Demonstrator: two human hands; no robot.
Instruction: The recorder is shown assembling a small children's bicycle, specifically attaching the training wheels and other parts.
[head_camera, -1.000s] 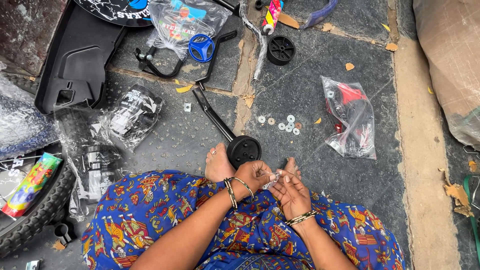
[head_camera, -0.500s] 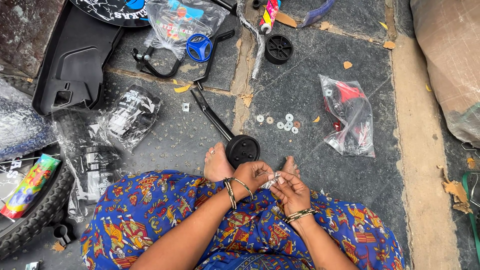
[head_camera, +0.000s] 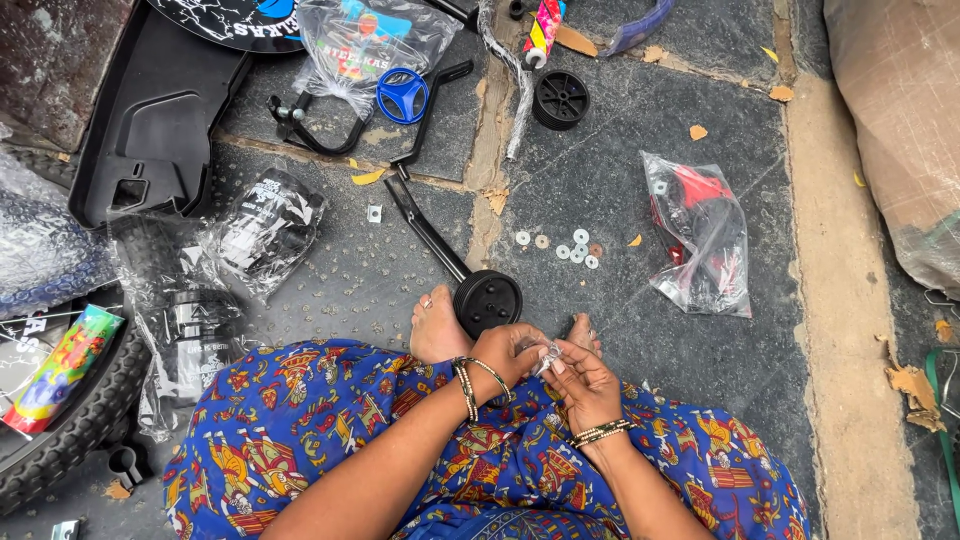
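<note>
Clear plastic, a small packet (head_camera: 548, 352) pinched between the left hand (head_camera: 510, 352) and right hand (head_camera: 585, 385) over the lap, seemingly not yet emptied, while at twelve o'clock one black training wheel (head_camera: 487, 300) on its bracket and about seven loose washers (head_camera: 560, 246) lie unfitted.

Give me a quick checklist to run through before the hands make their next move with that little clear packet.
1. Both hands on the small clear packet: ok, left hand and right hand pinch it together over the lap.
2. Packet open: cannot tell, fingers hide it.
3. What the packet holds: cannot tell, too small.
4. Loose washers in sight: ok, scattered on the stone floor ahead.
5. Small black wheel on its arm nearby: ok, lying just beyond the hands, between the bare feet.
6. Red parts bag within view: ok, to the right on the floor.
</note>
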